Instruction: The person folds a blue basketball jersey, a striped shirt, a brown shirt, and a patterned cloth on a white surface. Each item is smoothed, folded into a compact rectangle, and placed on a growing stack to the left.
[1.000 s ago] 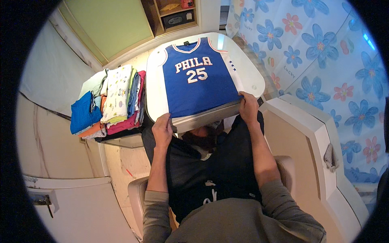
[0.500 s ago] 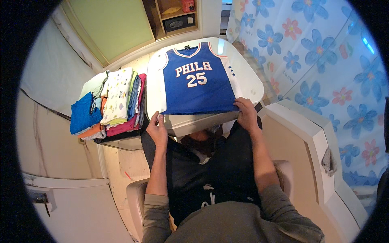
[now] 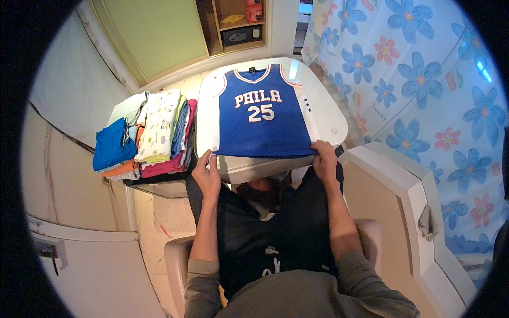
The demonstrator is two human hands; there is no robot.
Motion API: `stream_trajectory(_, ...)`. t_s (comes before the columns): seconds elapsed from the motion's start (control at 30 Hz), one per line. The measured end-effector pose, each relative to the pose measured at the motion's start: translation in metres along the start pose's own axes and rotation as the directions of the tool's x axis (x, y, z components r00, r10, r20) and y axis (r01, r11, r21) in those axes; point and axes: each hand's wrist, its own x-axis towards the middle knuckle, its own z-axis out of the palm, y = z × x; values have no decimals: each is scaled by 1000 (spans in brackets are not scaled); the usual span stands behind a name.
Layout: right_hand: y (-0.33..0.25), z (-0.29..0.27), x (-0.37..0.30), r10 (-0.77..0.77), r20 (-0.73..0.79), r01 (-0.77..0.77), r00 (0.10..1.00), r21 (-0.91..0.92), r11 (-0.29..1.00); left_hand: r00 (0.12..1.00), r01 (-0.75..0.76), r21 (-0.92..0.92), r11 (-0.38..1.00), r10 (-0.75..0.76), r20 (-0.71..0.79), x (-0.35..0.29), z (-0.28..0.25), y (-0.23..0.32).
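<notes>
A blue sleeveless sports jersey with white side panels and red-and-white trim lies spread flat, front up, on a small white table. Its neckline points away from me, and its hem runs along the near table edge. At the left hem corner, my left hand pinches the cloth between thumb and fingers. The opposite hem corner is gripped by my right hand, thumb below and fingers on top. Between both hands the hem is drawn fairly straight.
Left of the table stand stacks of folded clothes, with a bright blue garment and a white patterned one on top. A flowered curtain hangs at the right beside a white ledge. Behind the table is an open shelf.
The whole view has shifted slightly, so the table and jersey sit a bit lower. Both hands keep hold of the hem corners, and the jersey's bottom edge looks straighter.
</notes>
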Motion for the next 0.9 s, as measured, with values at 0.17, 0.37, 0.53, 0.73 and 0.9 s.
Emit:
stream_trajectory(0.17,-15,-20,13,219,-147,-197,965,150,969,999,-33,-46,998,32,-26,-13,-10,18)
stream_trajectory(0.37,-35,-57,23,569,102,-523,816,549,652,994,-91,-138,986,80,-79,-23,-33,47)
stream_trajectory(0.53,-25,-69,31,502,-104,-253,859,766,591,980,-181,-159,971,163,-117,-15,-42,86)
stream_trajectory(0.73,-52,-68,72,269,-64,-221,961,407,886,982,-93,-363,927,24,-189,18,-26,91)
stream_trajectory(0.9,-22,-40,94,311,-38,-273,950,388,880,976,106,-383,918,-169,-135,66,1,83)
